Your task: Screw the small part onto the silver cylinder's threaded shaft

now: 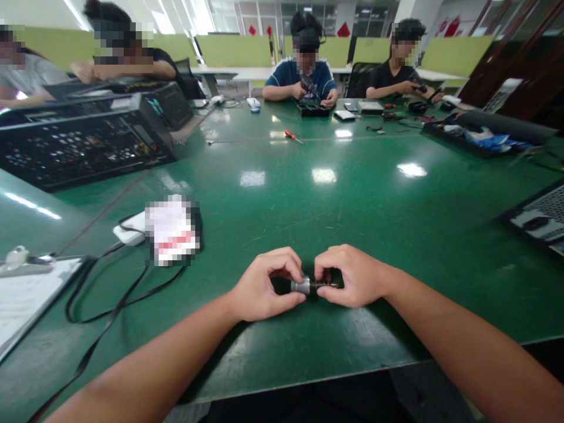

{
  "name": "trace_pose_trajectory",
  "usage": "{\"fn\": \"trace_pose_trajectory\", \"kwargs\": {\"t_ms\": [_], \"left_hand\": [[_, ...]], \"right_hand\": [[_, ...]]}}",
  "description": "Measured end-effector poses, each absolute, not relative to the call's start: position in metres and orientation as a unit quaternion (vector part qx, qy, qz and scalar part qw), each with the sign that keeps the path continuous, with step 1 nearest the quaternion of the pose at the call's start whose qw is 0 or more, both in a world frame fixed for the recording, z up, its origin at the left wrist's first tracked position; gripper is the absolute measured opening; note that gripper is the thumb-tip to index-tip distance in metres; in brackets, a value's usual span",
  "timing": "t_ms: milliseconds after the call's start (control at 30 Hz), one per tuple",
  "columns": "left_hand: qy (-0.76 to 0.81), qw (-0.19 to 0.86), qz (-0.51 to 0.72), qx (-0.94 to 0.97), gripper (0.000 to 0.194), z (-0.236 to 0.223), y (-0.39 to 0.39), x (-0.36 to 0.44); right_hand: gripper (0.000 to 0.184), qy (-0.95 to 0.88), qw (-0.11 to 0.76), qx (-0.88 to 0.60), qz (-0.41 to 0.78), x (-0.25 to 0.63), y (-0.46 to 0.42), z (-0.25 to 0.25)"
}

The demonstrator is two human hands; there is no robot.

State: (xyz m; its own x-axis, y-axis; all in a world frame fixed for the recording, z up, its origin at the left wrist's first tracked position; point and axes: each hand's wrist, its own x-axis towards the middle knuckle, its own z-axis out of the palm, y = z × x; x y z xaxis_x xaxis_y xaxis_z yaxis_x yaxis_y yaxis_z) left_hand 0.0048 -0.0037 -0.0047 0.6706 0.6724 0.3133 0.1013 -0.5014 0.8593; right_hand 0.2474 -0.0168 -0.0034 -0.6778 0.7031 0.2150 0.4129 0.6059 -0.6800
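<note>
Two bare hands, seen in the head view, meet above a smooth, glossy green tabletop [282, 217], finely scratched and streaked with reflected light, close to its near edge. Left hand [267, 286]: thumb and forefinger bowed, their tips pinching a short, silver-grey metal cylinder [300, 285] with a rounded wall. Right hand [352, 277]: fingers curled, thumb and forefinger pinching a slender dark shaft [324, 285], ridged along its length, which extends from the cylinder in line with it. The joined piece lies roughly level between the hands; whether it touches the tabletop cannot be told. Toward the left edge, a flat black strap [115, 311] loops between a pixelated card [171, 229] and a clipboard [37, 299] bearing white paper. Farther back at left stands a boxy black chassis [83, 141] with a perforated face. An orange-handled screwdriver [291, 136] lies toward the far edge; a black-framed mesh panel [544, 214] occupies the right side.
</note>
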Motion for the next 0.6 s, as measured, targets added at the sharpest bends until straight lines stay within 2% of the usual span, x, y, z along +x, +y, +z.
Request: {"fn": "trace_pose_trajectory", "kwargs": {"t_ms": [600], "left_hand": [[0.238,0.422,0.338,0.807,0.015,-0.0027,0.0011,-0.0019]], "right_hand": [[0.007,-0.867,0.221,-0.333,0.299,0.2565,-0.0131,0.0002]]}}
